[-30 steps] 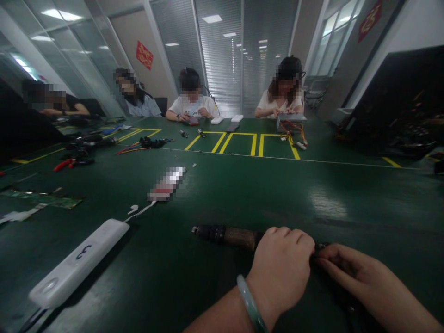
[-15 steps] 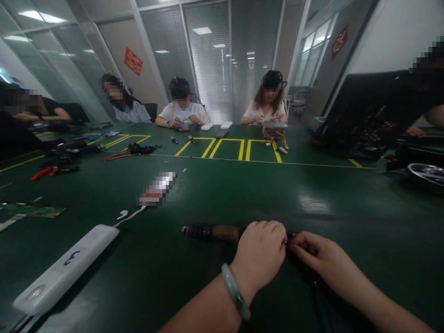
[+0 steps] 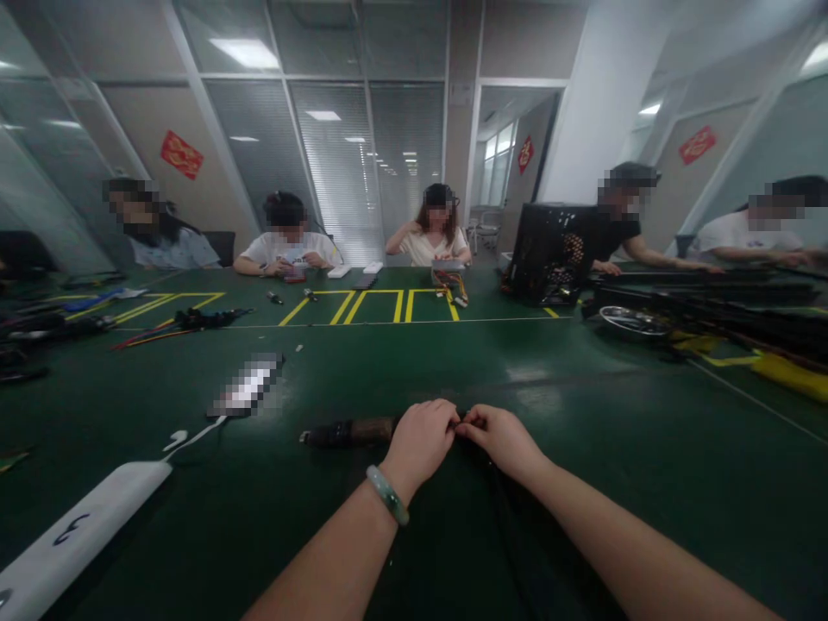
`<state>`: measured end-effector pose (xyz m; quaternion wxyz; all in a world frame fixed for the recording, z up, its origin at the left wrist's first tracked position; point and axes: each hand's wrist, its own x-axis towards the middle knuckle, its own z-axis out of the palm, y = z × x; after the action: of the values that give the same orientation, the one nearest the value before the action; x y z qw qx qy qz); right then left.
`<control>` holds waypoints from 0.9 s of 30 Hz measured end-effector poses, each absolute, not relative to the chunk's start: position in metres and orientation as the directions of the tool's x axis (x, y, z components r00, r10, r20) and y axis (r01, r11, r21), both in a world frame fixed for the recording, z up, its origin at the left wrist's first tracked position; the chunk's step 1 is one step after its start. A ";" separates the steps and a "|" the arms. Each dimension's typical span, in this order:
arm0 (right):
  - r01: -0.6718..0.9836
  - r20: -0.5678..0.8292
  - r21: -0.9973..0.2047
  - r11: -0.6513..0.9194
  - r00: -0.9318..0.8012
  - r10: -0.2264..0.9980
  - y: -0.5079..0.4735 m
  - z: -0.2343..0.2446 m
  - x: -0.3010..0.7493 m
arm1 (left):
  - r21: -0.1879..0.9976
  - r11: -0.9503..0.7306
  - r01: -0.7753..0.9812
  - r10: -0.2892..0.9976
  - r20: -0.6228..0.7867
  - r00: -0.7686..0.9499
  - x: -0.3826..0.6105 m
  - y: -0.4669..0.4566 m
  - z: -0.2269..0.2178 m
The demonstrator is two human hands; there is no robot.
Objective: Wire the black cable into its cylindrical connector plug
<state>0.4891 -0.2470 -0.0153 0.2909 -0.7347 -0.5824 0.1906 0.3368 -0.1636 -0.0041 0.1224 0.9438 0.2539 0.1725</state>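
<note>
My left hand (image 3: 420, 444) and right hand (image 3: 501, 438) meet at a cylindrical tool (image 3: 349, 432).

Both forearms reach out over the bench (image 3: 601, 414), the tool lying crosswise ahead of me. The left hand, bangle (image 3: 386, 495) on its wrist, curls closed over the tool's end; the right's fingers bend in against it, though I cannot tell what they hold. A dark cord (image 3: 501, 526) trails toward me.

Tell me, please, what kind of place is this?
It looks like an electronics workshop: a long green workbench with yellow lines, a black computer case, and coloured wires beside a metal box.
</note>
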 end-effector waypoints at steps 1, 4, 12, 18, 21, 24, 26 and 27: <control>0.757 0.070 -0.635 -0.154 0.255 0.965 -0.247 -0.014 0.487 | 0.321 -0.841 0.436 0.520 0.258 0.814 0.336 -0.164 -0.003; 0.788 0.129 -0.596 -0.154 0.283 0.951 -0.248 -0.011 0.483 | 0.322 -0.840 0.436 0.517 0.234 0.823 0.334 -0.166 0.001; 0.860 0.181 -0.502 -0.092 0.209 0.961 -0.242 -0.008 0.483 | 0.276 -0.895 0.350 0.435 0.369 0.821 0.331 -0.171 0.009; 0.854 0.181 -0.474 -0.214 0.332 0.926 -0.262 -0.003 0.522 | 0.262 -0.933 0.245 0.342 0.442 0.829 0.325 -0.174 0.017; 0.810 0.174 -0.463 -0.360 0.482 0.859 -0.304 0.001 0.573 | 0.303 -0.925 0.230 0.347 0.421 0.838 0.324 -0.169 0.012; 0.703 0.140 -0.455 -0.547 0.663 0.736 -0.366 0.004 0.636 | 0.356 -0.910 0.212 0.336 0.333 0.881 0.325 -0.163 0.002; 0.573 0.092 -0.465 -0.675 0.789 0.607 -0.415 0.006 0.676 | 0.402 -0.890 0.213 0.337 0.268 0.902 0.325 -0.159 -0.004; 0.489 0.062 -0.472 -0.734 0.848 0.526 -0.439 0.007 0.693 | 0.421 -0.881 0.213 0.336 0.242 0.910 0.325 -0.158 -0.007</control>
<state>0.6928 -0.4387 0.0068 0.2424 -0.9303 -0.2726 0.0379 0.3252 -0.1578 -0.0067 0.1967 0.9573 0.1435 0.1558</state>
